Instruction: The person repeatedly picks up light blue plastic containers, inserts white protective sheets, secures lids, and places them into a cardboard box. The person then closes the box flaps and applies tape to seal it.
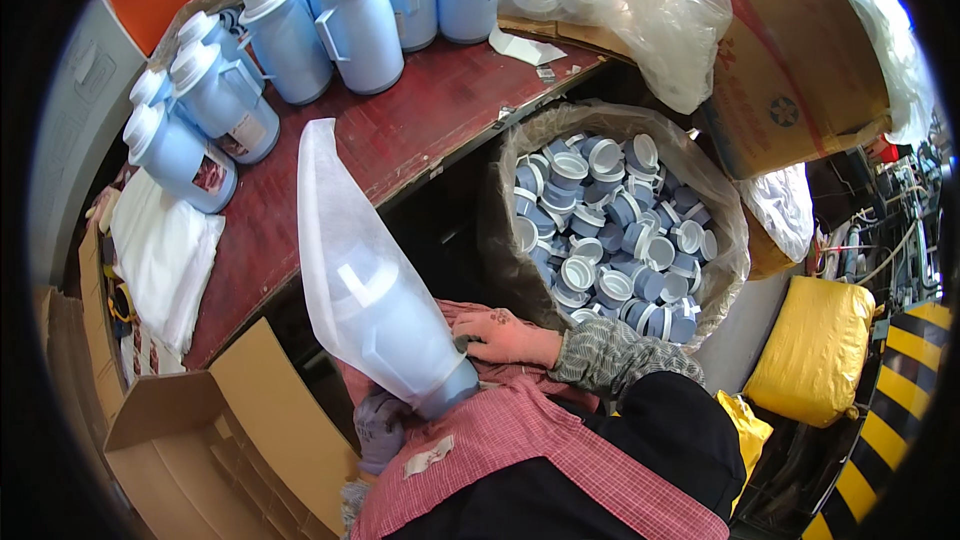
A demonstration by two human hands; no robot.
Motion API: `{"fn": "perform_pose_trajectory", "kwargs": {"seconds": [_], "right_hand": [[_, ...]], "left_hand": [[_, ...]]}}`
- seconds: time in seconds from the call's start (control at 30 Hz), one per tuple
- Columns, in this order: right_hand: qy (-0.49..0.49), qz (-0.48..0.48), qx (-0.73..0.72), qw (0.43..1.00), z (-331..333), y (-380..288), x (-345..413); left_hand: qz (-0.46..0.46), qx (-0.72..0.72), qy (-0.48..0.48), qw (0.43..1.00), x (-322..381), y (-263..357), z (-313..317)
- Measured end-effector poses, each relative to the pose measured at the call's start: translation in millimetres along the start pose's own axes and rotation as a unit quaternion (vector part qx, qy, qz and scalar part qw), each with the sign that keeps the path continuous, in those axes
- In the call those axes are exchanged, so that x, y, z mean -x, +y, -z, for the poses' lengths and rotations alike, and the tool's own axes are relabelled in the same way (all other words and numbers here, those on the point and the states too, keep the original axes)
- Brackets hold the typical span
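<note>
A light-blue vacuum jug (pixel 454 388) lies tilted against my apron, its base towards me. A translucent white sleeve bag (pixel 360 255) covers most of it, with the bag's far end standing empty past the lid. My left hand (pixel 379 424), in a purple-grey glove, grips the jug and bag edge near the base from the left. On the right side, my right hand (pixel 499 337), in an orange glove, has its fingertips at the bag's open edge. Whether those fingers pinch the film is partly hidden. A stack of white sleeve bags (pixel 165 247) lies at the table's left end.
Several blue jugs with white lids (pixel 360 22) stand on the dark red table (pixel 450 105). Right of it, a plastic-lined container (pixel 727 262) holds many grey-blue stoppers. An open cardboard box (pixel 277 420) is at lower left. A large carton (pixel 802 67) and a yellow bundle (pixel 814 349) are at right.
</note>
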State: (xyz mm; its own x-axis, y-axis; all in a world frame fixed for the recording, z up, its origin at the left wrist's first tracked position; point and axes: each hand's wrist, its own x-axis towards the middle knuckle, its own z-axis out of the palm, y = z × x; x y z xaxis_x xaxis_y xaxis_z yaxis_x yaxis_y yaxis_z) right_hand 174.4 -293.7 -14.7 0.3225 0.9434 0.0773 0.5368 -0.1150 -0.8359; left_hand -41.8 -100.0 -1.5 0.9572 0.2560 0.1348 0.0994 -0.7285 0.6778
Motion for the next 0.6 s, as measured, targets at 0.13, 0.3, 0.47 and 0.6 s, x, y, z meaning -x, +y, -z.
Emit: {"fn": "perform_pose_trajectory", "kwargs": {"seconds": [0.13,0.3,0.47,0.6], "right_hand": [[-0.045,-0.027,0.030,0.998,-11,-6,32],[0.216,-0.028,0.087,0.972,27,9,47],[0.159,-0.438,0.213,0.859,19,69,142],[0.098,-0.425,0.217,0.873,-14,108,175]], "left_hand": [[-0.013,0.013,-0.033,0.999,-2,16,-3],[0.027,-0.031,0.000,0.999,-14,48,41],[0.291,-0.272,0.234,0.887,32,2,91],[0.476,-0.251,0.172,0.825,69,-48,110]]}}
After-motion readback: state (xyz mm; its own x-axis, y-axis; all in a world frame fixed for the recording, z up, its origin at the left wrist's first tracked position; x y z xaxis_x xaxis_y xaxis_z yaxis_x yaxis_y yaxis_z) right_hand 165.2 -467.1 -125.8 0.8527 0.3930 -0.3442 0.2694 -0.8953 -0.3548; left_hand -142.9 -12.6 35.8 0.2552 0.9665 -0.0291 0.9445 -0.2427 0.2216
